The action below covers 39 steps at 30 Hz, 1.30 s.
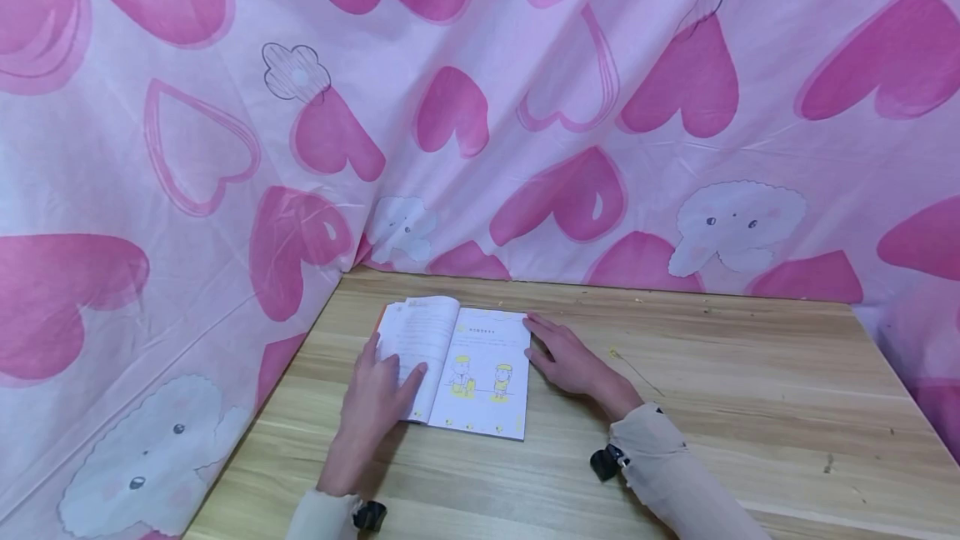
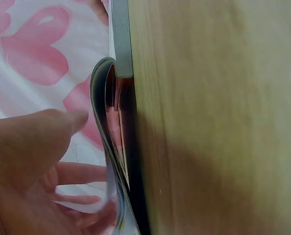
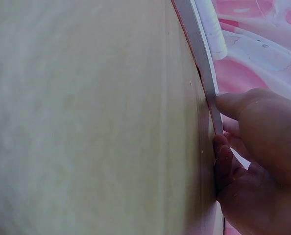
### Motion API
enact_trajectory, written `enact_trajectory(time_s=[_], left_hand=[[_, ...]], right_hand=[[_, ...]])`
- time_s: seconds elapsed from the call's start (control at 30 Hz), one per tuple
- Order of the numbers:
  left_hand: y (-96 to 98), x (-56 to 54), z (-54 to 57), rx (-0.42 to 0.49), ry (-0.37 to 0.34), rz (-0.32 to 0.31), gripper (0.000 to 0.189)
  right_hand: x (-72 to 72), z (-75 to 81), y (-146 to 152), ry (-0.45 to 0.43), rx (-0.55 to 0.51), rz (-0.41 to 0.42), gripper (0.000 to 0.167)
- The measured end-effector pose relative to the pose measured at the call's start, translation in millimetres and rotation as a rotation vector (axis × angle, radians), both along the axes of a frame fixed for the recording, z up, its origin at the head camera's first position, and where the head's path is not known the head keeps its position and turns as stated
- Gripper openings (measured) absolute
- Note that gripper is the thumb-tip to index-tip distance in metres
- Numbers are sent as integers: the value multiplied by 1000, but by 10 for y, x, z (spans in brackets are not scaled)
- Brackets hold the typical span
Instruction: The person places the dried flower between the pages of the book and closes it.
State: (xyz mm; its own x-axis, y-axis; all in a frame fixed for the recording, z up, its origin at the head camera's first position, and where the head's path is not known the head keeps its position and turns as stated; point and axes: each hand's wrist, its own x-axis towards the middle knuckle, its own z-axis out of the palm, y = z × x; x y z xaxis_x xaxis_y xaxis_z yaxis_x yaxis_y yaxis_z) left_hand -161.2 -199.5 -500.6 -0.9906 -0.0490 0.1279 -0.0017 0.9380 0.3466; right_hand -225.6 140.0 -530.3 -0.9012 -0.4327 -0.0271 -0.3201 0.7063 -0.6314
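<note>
An open book lies on the wooden table, its left pages bulging up near the spine. Two cartoon figures in yellow hats are printed on the right page. My left hand rests on the left page with fingers and thumb spread. The left wrist view shows the thumb above the curved pages, seen from the lower edge. At the right page's outer edge lies my right hand, its fingertips touching near the upper corner. In the right wrist view, the thumb touches the book's side, with bent fingers beside it.
The wooden table extends to the right of the book. A thin strand with a yellow end lies beyond my right wrist. Pink heart-patterned cloth hangs along the table's back and left sides.
</note>
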Motion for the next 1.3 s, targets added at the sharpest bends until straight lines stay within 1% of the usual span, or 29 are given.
enact_trajectory(time_s=[0.03,0.07,0.13,0.17,0.2,0.3,0.37,0.4,0.47,0.53,0.6,0.67,0.73,0.77,0.9,1.03,1.17,1.3], left_hand=[[7,0,-2,-21,-22,1,64],[14,-1,-8,-47,-29,-4,67],[24,-5,-21,-87,-13,-21,69],[28,-8,-36,-92,18,-36,67],[33,-14,-49,-92,66,-60,63],[63,-29,-89,-56,221,-168,49],[100,-45,-111,-27,284,-250,46],[124,-51,-118,-20,290,-285,45],[175,-60,-124,-11,250,-331,45],[226,-61,-121,-21,167,-350,43],[273,-53,-108,-36,59,-340,44],[310,-43,-90,-50,-40,-319,50],[337,-37,-75,-63,-110,-290,56],[349,-38,-64,-67,-134,-279,58],[382,-45,-32,-62,-159,-255,59],[407,-55,1,-54,-163,-258,59],[402,-77,9,-57,-166,-262,58],[393,-99,18,-54,-175,-256,58]], right_hand=[[-1,-2,0,1,1,1,66],[-2,-4,-1,1,2,1,66],[-2,-7,-2,2,3,2,66],[-1,-8,-1,2,3,2,66],[0,-8,-1,2,2,1,65],[5,-5,-2,3,-3,-1,65],[4,1,-2,-2,-6,-2,65],[4,3,-3,-1,-6,-2,65],[4,1,-3,2,-6,-1,65],[4,1,-3,3,-6,0,65],[8,1,-3,7,-5,2,65],[14,6,-4,4,-8,0,65],[19,15,-8,1,-10,-4,65],[22,18,-9,1,-11,-6,65],[37,22,-10,4,-13,-14,65],[57,7,16,21,-29,-28,64],[70,-21,75,41,-119,-52,57],[111,-10,133,20,-237,-74,44]])
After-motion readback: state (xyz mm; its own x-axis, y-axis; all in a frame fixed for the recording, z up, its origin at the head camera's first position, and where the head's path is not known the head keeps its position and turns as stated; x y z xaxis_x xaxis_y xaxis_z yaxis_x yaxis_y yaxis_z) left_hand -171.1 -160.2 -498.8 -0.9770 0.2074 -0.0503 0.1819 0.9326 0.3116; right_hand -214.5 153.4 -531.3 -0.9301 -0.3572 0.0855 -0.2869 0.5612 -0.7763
